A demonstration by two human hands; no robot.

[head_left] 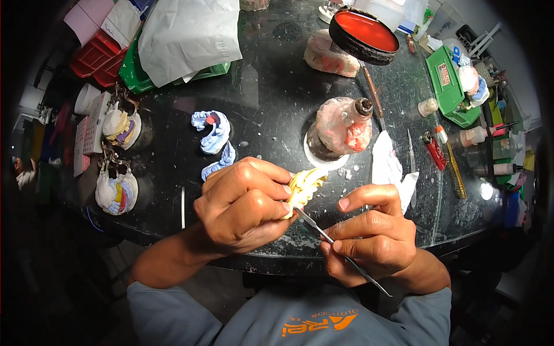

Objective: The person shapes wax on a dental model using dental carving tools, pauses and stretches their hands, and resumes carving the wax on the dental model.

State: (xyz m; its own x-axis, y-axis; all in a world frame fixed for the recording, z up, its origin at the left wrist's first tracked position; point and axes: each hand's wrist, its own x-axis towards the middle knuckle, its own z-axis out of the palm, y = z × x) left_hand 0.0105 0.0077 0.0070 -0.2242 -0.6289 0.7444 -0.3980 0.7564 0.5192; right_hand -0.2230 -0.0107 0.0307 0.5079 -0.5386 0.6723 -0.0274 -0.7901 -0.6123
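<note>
My left hand (245, 202) is closed on a small yellow dental cast (306, 187), pinched between thumb and fingers above the table's front edge. Between the thumb and fingers of my right hand (372, 236) is a thin metal carving tool (352, 262). Its flat blade end touches or nearly touches the lower edge of the cast; the exact contact is hidden by fingers. My right index finger is raised off the tool. Just behind my left hand lie two blue dental pieces, one curved (213, 135) and one smaller (222, 163).
Behind the hands stands a wax-covered burner (346, 124). A black dish of red wax (365, 32) sits farther back. White cloth (388, 164), a red lighter (434, 151) and a yellow-handled tool (455, 173) lie right. Mounted dental models (117, 187) stand left, green bins (447, 86) back right.
</note>
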